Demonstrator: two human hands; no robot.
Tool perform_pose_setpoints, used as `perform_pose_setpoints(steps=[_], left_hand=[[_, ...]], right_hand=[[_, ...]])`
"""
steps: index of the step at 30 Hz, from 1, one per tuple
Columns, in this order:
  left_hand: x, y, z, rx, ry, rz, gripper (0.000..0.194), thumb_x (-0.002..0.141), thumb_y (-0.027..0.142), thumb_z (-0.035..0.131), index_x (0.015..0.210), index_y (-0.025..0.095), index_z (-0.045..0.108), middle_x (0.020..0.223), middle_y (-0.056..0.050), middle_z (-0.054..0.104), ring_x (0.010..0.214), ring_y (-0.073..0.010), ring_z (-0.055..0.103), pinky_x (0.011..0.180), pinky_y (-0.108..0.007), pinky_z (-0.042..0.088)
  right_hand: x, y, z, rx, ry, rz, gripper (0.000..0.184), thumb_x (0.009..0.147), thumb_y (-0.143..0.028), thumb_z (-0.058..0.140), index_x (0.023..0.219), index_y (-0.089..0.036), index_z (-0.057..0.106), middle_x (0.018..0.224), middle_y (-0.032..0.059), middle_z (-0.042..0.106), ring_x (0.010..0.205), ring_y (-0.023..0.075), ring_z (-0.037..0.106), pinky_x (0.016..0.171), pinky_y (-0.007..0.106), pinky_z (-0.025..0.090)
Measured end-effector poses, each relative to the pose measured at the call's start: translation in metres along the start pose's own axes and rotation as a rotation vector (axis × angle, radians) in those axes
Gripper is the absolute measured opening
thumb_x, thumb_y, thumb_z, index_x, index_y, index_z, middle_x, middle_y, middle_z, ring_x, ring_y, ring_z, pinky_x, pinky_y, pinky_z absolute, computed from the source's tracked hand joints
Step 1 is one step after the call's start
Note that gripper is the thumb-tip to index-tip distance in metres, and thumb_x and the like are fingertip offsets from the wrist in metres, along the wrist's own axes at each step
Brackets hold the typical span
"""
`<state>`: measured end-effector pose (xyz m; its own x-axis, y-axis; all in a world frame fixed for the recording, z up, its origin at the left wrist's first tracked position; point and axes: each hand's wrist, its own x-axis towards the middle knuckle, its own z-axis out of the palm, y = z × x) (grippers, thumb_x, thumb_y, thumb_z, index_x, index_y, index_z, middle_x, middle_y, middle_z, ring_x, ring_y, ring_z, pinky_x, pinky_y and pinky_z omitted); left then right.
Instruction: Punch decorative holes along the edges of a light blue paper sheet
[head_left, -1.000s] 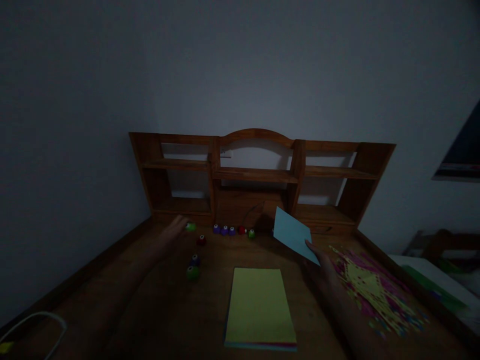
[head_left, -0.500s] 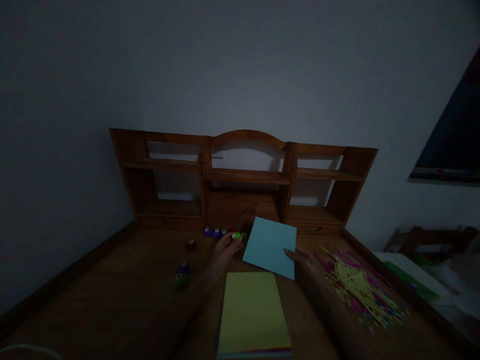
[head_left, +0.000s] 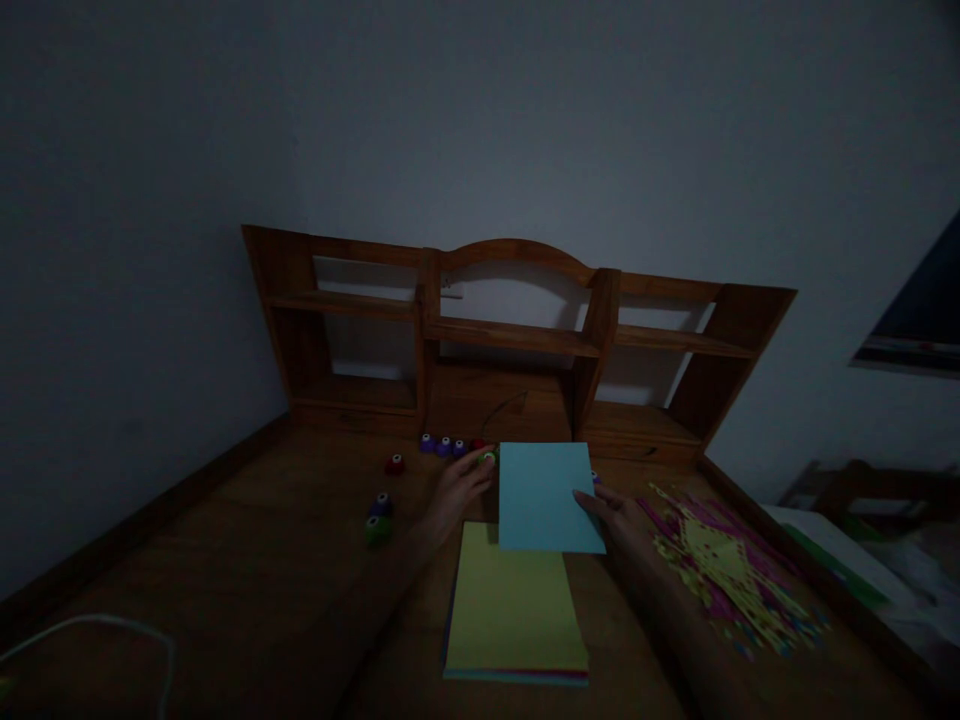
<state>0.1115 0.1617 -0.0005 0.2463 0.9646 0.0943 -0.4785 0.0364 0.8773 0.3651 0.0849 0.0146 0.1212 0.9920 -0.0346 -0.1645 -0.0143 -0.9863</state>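
My right hand [head_left: 611, 510] pinches a light blue square sheet of paper [head_left: 547, 495] by its right side. The sheet is raised and covers the far part of a stack of coloured paper [head_left: 517, 610] with yellow on top. My left hand [head_left: 457, 490] is at the back of the desk, its fingers closed about a small green dome-shaped piece [head_left: 487, 458] with a white ringed top. Beside it stand a red piece [head_left: 478, 445] and several purple pieces [head_left: 445, 447]. A purple piece [head_left: 595, 478] shows partly behind the sheet's right edge.
Another red piece [head_left: 395, 464], a purple one [head_left: 381, 504] and a green one [head_left: 377, 528] stand at left. Yellow and pink strips [head_left: 720, 560] lie heaped at right. A wooden shelf unit [head_left: 517, 335] lines the back. A white cable [head_left: 112, 620] curves at lower left.
The blue sheet has turned straighter and come nearer, now overlapping the yellow-topped stack. The green piece at my left hand has gone from tilted to about upright. The view has shifted slightly.
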Motion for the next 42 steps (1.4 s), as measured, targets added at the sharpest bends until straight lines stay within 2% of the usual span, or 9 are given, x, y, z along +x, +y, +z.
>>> perform_pose_setpoints(steps=[3,13,24,31,36,42], left_hand=[[-0.002,0.001,-0.001,-0.005,-0.018,-0.005,0.043,0.075,0.032,0.072,0.114,0.018,0.062,0.120,-0.013,0.061,0.102,-0.0247,0.062,0.095,-0.040,0.045],[0.002,-0.004,-0.007,-0.140,-0.042,0.010,0.028,0.076,0.020,0.070,0.102,0.011,0.066,0.110,-0.013,0.066,0.104,-0.0257,0.062,0.101,-0.042,0.043],[0.004,-0.005,-0.008,-0.159,-0.050,-0.046,0.032,0.074,0.017,0.071,0.105,0.014,0.064,0.111,-0.013,0.067,0.107,-0.0256,0.061,0.102,-0.039,0.043],[0.004,-0.006,-0.010,-0.199,-0.071,-0.049,0.026,0.074,0.017,0.072,0.099,0.013,0.066,0.112,-0.012,0.066,0.106,-0.0272,0.061,0.103,-0.042,0.042],[0.006,-0.007,-0.011,-0.233,-0.029,-0.062,0.024,0.074,0.016,0.071,0.097,0.012,0.064,0.107,-0.013,0.068,0.101,-0.0263,0.064,0.102,-0.043,0.043],[0.009,-0.009,-0.013,-0.190,-0.033,-0.091,0.028,0.076,0.017,0.070,0.102,0.013,0.063,0.109,-0.013,0.066,0.101,-0.0251,0.064,0.102,-0.041,0.043]], right_hand=[[0.001,0.002,-0.002,-0.024,-0.051,0.004,0.037,0.069,-0.041,0.074,0.095,-0.016,0.068,0.088,0.0079,0.072,0.073,0.0263,0.068,0.066,0.034,0.052],[0.009,0.011,-0.005,-0.111,0.008,-0.017,0.043,0.067,-0.045,0.074,0.097,-0.016,0.068,0.081,0.0070,0.073,0.070,0.0271,0.068,0.062,0.034,0.052],[0.013,0.018,-0.008,-0.107,-0.005,-0.028,0.041,0.066,-0.046,0.075,0.096,-0.017,0.069,0.085,0.0080,0.073,0.070,0.0278,0.068,0.064,0.037,0.053],[0.012,0.017,-0.008,-0.074,-0.005,-0.047,0.040,0.067,-0.046,0.075,0.095,-0.018,0.069,0.084,0.0068,0.073,0.071,0.0278,0.068,0.062,0.035,0.052],[0.010,0.013,-0.007,-0.130,0.030,-0.025,0.040,0.065,-0.045,0.076,0.093,-0.017,0.070,0.083,0.0071,0.073,0.067,0.0265,0.067,0.059,0.033,0.051],[0.011,0.015,-0.008,-0.127,-0.027,-0.044,0.041,0.069,-0.046,0.074,0.097,-0.016,0.069,0.084,0.0075,0.073,0.070,0.0265,0.068,0.061,0.033,0.051]])
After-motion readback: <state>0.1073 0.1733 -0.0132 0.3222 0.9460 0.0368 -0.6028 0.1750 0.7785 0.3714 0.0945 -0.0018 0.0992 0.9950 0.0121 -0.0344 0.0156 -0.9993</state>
